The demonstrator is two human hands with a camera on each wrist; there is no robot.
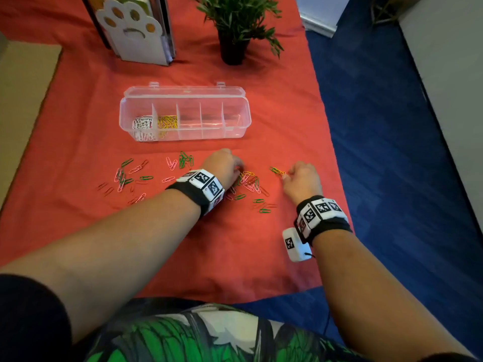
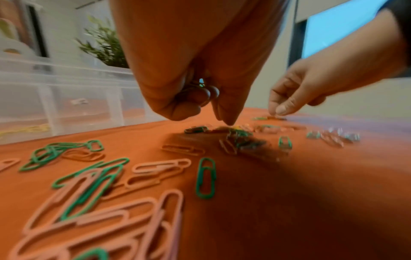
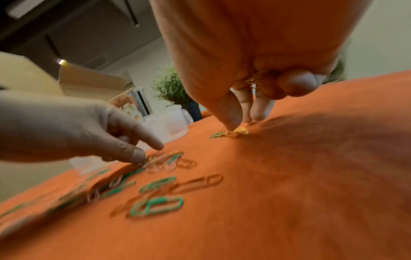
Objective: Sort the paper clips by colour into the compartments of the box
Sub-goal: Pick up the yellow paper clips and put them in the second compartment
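Observation:
A clear box (image 1: 243, 126) lies open on the red cloth, with white clips (image 1: 142, 124) in its leftmost compartment and yellow clips (image 1: 167, 122) in the one beside it. Green, pink, red and yellow loose clips (image 1: 251, 182) are scattered in front. My left hand (image 1: 239, 169) hovers over the middle heap; its curled fingers hold a few dark-looking clips (image 2: 195, 91), while thumb and forefinger point down at the heap. My right hand (image 1: 285, 176) keeps yellow clips (image 3: 253, 81) in its curled fingers and pinches at a yellow clip (image 3: 241, 131) on the cloth.
A potted plant (image 1: 235, 30) and a paw-print file holder (image 1: 136, 32) stand behind the box. The cloth's right edge (image 1: 329, 142) meets blue floor. More green and pink clips (image 1: 125, 176) lie at the left.

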